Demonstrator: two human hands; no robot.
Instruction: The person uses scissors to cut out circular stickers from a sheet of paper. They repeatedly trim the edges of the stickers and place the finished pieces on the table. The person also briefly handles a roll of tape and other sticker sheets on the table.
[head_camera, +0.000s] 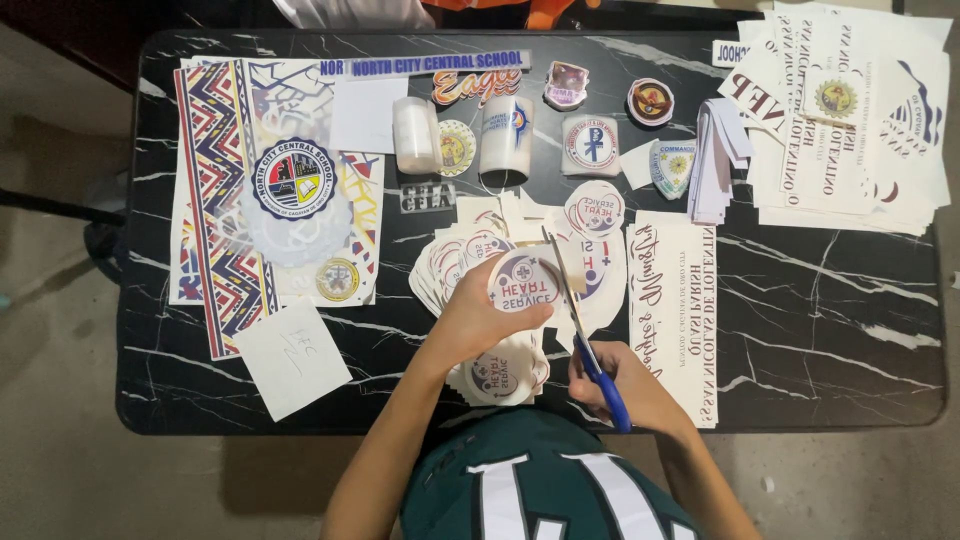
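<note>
My left hand (478, 318) had its grip closed on a round printed sticker (524, 283), thumb on top, holding it just above the bench (830, 330). My right hand (625, 390) was clamped around the blue handles of the scissors (580, 325), whose blades ran up along the right edge of that sticker, touching it. Just below my left grip lay a small stack of cut round stickers (500, 375); just beyond it spread a loose pile of more rounds (455, 262). To the right of the scissors lay a long white printed strip (675, 320). Farther out stood two white rolls (415, 135), with a patterned sheet (225, 200) well off to the left and white printed sheets (850, 120) far right.
</note>
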